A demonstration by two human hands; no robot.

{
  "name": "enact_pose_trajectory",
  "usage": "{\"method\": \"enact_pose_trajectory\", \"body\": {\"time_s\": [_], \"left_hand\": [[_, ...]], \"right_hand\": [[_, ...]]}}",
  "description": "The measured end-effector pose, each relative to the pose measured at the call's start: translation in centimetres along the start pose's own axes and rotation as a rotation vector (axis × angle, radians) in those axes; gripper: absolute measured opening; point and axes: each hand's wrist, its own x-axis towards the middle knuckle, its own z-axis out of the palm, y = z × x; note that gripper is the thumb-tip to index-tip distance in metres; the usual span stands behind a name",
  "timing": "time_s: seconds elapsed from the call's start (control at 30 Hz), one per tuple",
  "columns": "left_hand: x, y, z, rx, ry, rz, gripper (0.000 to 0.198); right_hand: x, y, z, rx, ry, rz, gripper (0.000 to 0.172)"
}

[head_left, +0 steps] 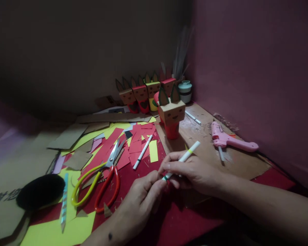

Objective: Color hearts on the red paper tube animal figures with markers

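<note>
A white marker [189, 152] with a yellow band and a green band slants between my two hands. My right hand [190, 171] is closed around its middle, with the upper end sticking out past the fingers. At the lower end, by the green band, the fingers and thumb of my left hand [146, 196] are pinched on the marker, hiding its tip. Just beyond my hands stands a cardboard figure [172, 114] with a box head, drawn face, green-edged pointed ears and a red body. Scissors [113, 164] with one yellow and one red handle lie open to the left.
Several similar figures [141, 94] line the back beside a teal-lidded jar [185, 91]. A pink glue gun [228, 138] lies at right. Other white markers [143, 152] lie about. Paper scraps, cardboard pieces, a pencil [64, 205] and a black oval [41, 191] cover the left side.
</note>
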Motion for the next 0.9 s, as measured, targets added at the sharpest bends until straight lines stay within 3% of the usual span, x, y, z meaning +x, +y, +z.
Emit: {"method": "enact_pose_trajectory", "body": {"time_s": [0.13, 0.23, 0.27, 0.37, 0.43, 0.53, 0.63, 0.67, 0.7, 0.83, 0.9], "left_hand": [[-0.2, 0.2, -0.4, -0.374, -0.157, -0.249, 0.044], [-0.2, -0.3, -1.1, -0.598, -0.225, -0.353, 0.049], [-0.1, -0.5, -1.5, -0.637, -0.221, -0.374, 0.05], [0.3, -1.0, -2.4, -0.598, -0.065, -0.393, 0.049], [0.8, -1.1, -2.7, -0.341, 0.061, -0.317, 0.046], [1.8, -0.9, -2.8, 0.281, 0.244, -0.115, 0.033], [3.3, -0.3, -3.0, 0.756, 0.448, 0.073, 0.03], [4.0, -0.1, -3.2, 0.807, 0.479, 0.124, 0.032], [4.9, 0.3, -3.3, 0.78, 0.437, 0.169, 0.033], [9.6, 1.4, -3.4, 0.298, 0.315, 0.204, 0.047], [12.1, 1.6, -3.0, 0.227, 0.277, 0.226, 0.054]], "right_hand": [[-0.3, -0.1, 0.5, 0.053, -0.01, -0.017, 0.018], [-0.4, -1.1, -0.1, 0.126, 0.005, -0.017, 0.015], [-0.5, -1.7, -0.6, 0.153, 0.051, -0.041, 0.014], [-1.0, -3.5, -2.3, 0.204, 0.289, -0.372, 0.01], [-1.3, -4.3, -3.0, 0.163, 0.32, -0.458, 0.012], [-1.6, -4.6, -3.2, 0.126, 0.326, -0.508, 0.009], [-1.4, -4.4, -3.3, 0.163, 0.404, -0.552, 0.019], [-1.2, -4.3, -3.4, 0.185, 0.425, -0.555, 0.023], [-1.1, -4.3, -3.5, 0.206, 0.435, -0.553, 0.024], [-0.7, -4.3, -4.1, 0.217, 0.435, -0.575, 0.028], [-0.5, -4.3, -4.2, 0.211, 0.447, -0.594, 0.03]]}}
